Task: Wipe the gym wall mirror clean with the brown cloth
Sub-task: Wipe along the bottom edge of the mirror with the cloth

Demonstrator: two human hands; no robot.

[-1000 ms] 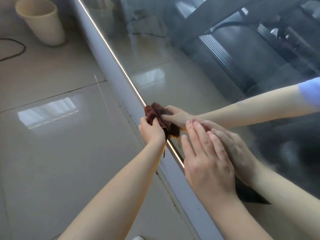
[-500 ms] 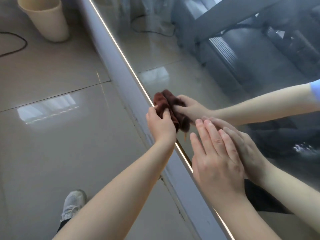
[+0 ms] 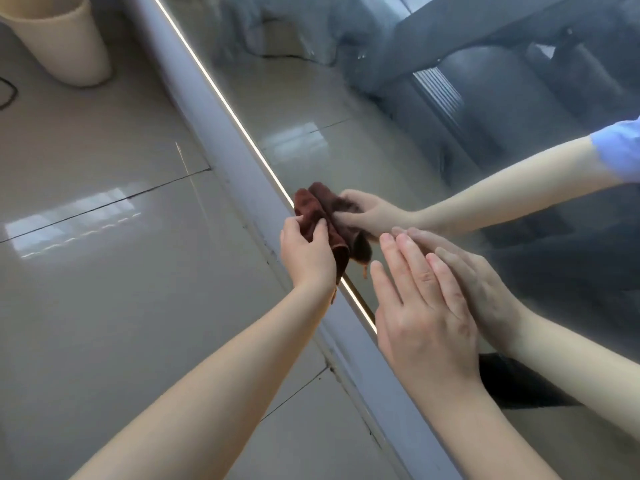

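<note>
The wall mirror (image 3: 363, 140) fills the right half of the view, hazy and streaked, with a bright lit strip along its bottom edge. My left hand (image 3: 306, 254) grips a bunched brown cloth (image 3: 311, 211) and presses it against the glass right at that lower edge. My right hand (image 3: 420, 306) lies flat on the mirror just to the right of the cloth, fingers together and stretched out, holding nothing. Both hands and the cloth are doubled by their reflections in the glass.
A grey metal frame (image 3: 221, 133) runs diagonally under the mirror. Glossy beige floor tiles (image 3: 104, 289) spread to the left. A cream bucket (image 3: 59, 39) stands at the top left beside a black cable (image 3: 8, 95). Gym machines show as reflections.
My left hand has slid the cloth up and to the right along the mirror's lower edge. My right hand stays flat on the glass. The view has shifted slightly.
</note>
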